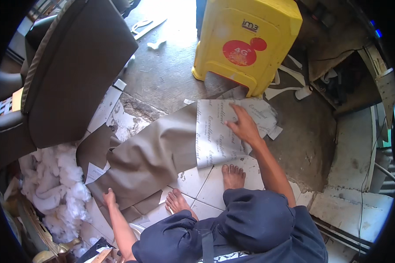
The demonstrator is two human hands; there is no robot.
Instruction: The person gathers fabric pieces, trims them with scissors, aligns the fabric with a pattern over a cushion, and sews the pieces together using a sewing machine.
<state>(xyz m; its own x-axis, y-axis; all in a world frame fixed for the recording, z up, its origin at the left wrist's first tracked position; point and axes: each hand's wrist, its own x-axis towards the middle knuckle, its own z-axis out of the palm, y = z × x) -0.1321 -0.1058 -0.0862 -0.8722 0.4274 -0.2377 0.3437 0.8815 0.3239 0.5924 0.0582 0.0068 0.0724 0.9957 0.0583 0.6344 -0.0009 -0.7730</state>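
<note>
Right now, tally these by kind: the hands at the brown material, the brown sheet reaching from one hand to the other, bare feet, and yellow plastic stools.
Hands: 2 (left hand, right hand)
Brown sheet: 1
Bare feet: 2
Yellow plastic stool: 1
Total: 6

The left hand (110, 198) is too small to show its grip clearly, and the top edge crops a yellow stool (250, 37).
</note>
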